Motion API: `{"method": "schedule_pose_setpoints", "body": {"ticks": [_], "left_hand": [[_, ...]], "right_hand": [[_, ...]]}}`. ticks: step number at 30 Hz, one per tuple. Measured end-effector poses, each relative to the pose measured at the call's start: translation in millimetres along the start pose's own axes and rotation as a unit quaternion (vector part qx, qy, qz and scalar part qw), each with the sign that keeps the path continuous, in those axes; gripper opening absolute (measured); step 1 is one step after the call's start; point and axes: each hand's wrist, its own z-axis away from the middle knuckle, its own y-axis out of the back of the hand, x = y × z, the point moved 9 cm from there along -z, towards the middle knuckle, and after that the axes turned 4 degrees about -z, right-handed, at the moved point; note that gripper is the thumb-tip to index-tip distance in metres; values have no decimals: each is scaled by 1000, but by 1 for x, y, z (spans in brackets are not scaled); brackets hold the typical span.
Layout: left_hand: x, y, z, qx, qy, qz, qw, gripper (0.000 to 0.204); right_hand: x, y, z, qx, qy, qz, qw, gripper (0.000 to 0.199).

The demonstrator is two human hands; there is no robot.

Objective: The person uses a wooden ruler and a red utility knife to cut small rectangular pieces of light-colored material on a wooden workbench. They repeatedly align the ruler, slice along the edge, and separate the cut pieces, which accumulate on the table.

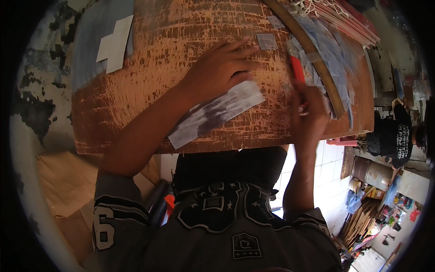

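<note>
My left hand (221, 69) lies over the worn board (154, 50) with its fingers spread, at the upper edge of a grey-white translucent strip (217, 115). The strip slants across the near part of the board. A small clear plastic square (267, 41) lies just beyond my fingertips. To the right, my right hand (310, 106) is closed around a slim red tool that looks like a box cutter (297, 69). The hand is blurred, and no blade can be made out. Beside it, a long brown curved-looking bar (315, 54) rests on a heap of clear bluish plastic pieces (340, 61).
A white cut sheet (116, 44) lies on a bluish sheet (88, 54) at the board's left. Thin red sticks with white strings (340, 20) are bundled at the far right. Another person in black (393, 138) is at the right, above stacked wood (360, 222).
</note>
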Motion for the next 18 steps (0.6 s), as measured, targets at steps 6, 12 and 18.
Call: {"method": "schedule_pose_setpoints", "body": {"ticks": [6, 12, 18], "left_hand": [[-6, -6, 0, -1, 10, 30, 999, 39], [-16, -3, -2, 48, 32, 60, 997, 41], [-28, 7, 3, 90, 69, 150, 982, 40]], "right_hand": [[23, 9, -35, 25, 15, 123, 992, 37], [34, -4, -45, 7, 13, 130, 991, 35], [38, 23, -21, 59, -72, -62, 994, 29]]}}
